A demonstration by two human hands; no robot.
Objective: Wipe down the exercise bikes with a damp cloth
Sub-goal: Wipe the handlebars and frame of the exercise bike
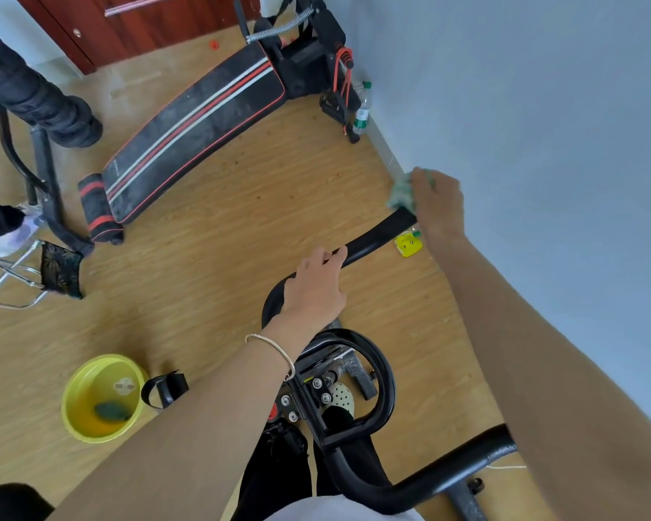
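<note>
1. Setting: a black steel-tube exercise bike [354, 419] sits on a light wood-grain floor [211, 257] beside a pale grey wall [542, 107]. Its long black foam-covered handlebar grip [380, 235] runs up and right from the frame.
2. Right hand [438, 208]: fingers are folded around a crumpled green-and-white damp cloth [401, 191], pressing it onto the far tip of the grip, close to the wall.
3. Left hand [314, 285]: it rests on the near end of the same grip with the fingers curled over the bar; how firm the clasp is I cannot tell. A thin metal bangle [275, 349] sits on that wrist.
4. The two hands are well apart, one at each end of the grip.
5. Step in hand, as judged: wiping this grip, with the left hand steadying the bar.
6. Next move, as judged: draw the cloth down the grip toward the left hand, wrapping the cloth round so the underside is covered; the left hand must shift clear.
7. Supply: a round yellow plastic basin [102, 398] stands on the floor at lower left, holding something dark green, possibly a second cloth.
8. The curved black loop handle [384, 377] and the lower bar [448, 471] appear not yet reached.
</note>
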